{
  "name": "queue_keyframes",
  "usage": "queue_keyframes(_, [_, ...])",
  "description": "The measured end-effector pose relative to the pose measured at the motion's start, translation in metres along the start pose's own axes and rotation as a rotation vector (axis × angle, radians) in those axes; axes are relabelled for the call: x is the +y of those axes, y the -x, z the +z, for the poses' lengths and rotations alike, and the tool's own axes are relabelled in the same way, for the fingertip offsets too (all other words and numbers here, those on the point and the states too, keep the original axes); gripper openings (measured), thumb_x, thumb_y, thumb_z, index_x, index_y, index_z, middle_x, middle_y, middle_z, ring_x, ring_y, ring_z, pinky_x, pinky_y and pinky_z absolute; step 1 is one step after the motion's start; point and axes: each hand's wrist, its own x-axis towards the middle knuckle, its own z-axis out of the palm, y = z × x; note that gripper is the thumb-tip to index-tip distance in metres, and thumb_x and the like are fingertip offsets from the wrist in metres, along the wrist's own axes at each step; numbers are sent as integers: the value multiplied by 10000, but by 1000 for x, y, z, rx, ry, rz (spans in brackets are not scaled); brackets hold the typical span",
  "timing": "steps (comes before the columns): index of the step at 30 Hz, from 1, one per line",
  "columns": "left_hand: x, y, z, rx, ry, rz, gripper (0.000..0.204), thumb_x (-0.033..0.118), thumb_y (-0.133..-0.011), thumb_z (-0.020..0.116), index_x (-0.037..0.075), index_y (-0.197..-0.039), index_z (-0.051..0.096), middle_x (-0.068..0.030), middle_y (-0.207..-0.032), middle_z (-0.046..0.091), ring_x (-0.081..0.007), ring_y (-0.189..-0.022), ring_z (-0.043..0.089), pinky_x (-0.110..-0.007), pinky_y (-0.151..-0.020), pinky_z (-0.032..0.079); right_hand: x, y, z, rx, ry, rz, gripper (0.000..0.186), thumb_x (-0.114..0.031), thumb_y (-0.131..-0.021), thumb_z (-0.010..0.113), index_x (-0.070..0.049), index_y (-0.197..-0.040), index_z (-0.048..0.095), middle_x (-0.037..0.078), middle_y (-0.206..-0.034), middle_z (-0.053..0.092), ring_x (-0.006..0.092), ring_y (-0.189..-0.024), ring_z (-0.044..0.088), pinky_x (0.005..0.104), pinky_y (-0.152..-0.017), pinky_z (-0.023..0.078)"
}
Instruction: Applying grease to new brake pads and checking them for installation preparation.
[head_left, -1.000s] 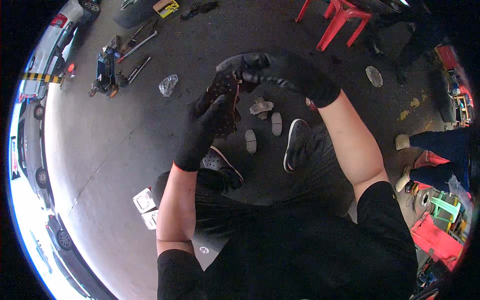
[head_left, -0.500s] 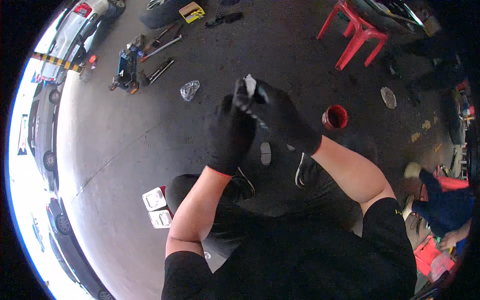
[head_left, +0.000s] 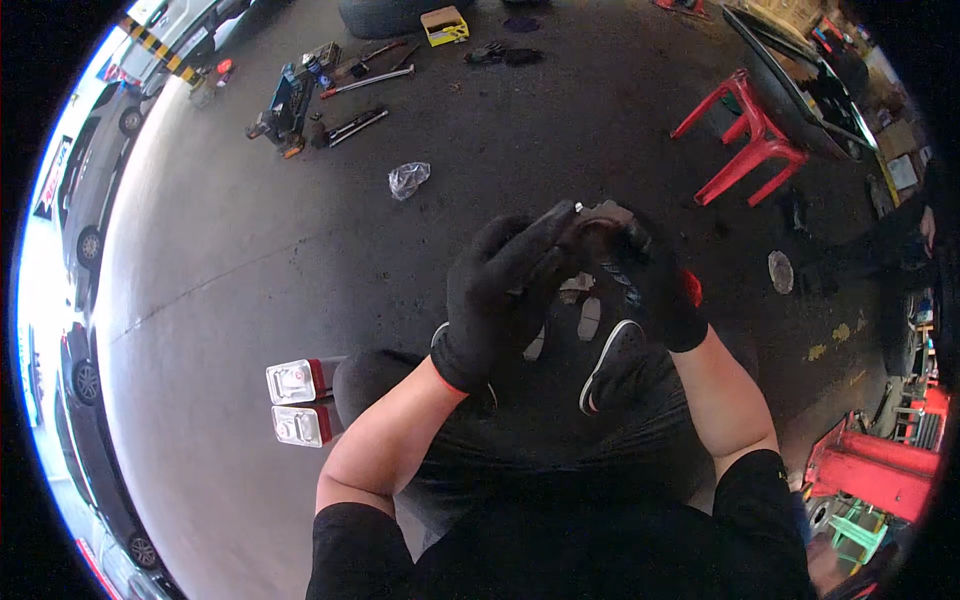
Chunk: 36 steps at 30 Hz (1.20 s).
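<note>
My left hand (head_left: 505,285) and my right hand (head_left: 650,285), both in black gloves, are closed together round a dark, brownish metal part (head_left: 600,218), probably a brake pad, held above the floor between my knees. Its lower portion is hidden by the gloves. Below, a grey brake pad (head_left: 590,318) lies beside a pale irregular piece (head_left: 577,284); another grey pad (head_left: 534,345) is partly covered by my left hand. A red container (head_left: 691,287) peeks out behind my right glove.
Tools (head_left: 290,105), a yellow box (head_left: 445,28) and a plastic bag (head_left: 408,180) lie ahead. A red stool (head_left: 750,150) stands ahead right; two clear-and-red packs (head_left: 296,425) sit left. A red cart (head_left: 875,465) is at lower right, a co-worker (head_left: 895,230) at the right edge, cars (head_left: 100,430) far left.
My hands, joined on the held part, have shifted right and turned it. The whole view has swung. The co-worker's dark-trousered legs at lower right have mostly left view.
</note>
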Motion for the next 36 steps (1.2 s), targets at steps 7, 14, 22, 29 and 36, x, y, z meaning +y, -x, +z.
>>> queue_keyframes(7, [1, 5, -38, -197, -371, -124, 397, 148, -919, 720, 88, -1310, 682, -195, -1166, 692, -362, -980, 712, -416, -832, 570, 35, -39, 9, -40, 226, -252, 373, -217, -997, 645, -63, -1337, 649, 117, -1133, 742, 195, -927, 725, 340, -806, 577])
queue_keyframes(14, [1, 68, -35, -639, -47, -308, 347, 254, -935, 660, 47, -1212, 688, -208, -1116, 696, -390, -988, 685, -477, -845, 541, 250, -108, -13, -394, 758, 396, 459, -277, -942, 643, -23, -1324, 642, 242, -1279, 676, 364, -1173, 668, 421, -990, 520])
queue_keyframes(22, [-12, 83, -26, -836, 35, -340, 324, 181, -921, 572, 25, -1196, 645, -211, -1113, 655, -343, -1034, 662, -458, -841, 531, 465, -87, -4, -381, 1204, 428, 425, -349, -931, 627, -31, -1211, 654, 261, -1216, 684, 421, -1142, 663, 501, -953, 531])
queue_keyframes(29, [-30, 85, -34, -753, -28, -313, 489, 182, -930, 535, -54, -1358, 543, -218, -1117, 625, -331, -963, 637, -444, -862, 527, 457, -97, 25, -343, 1278, 604, 377, -332, -948, 602, -38, -1176, 664, 293, -1199, 676, 449, -1127, 658, 525, -934, 531])
queue_keyframes(36, [-36, 74, -36, -875, 54, -376, 567, 203, -885, 563, 0, -1414, 549, -227, -1161, 630, -362, -949, 629, -515, -810, 517, 459, -97, 26, -284, 1204, 595, 349, -274, -918, 651, -19, -1153, 692, 253, -1135, 715, 430, -1064, 692, 509, -894, 553])
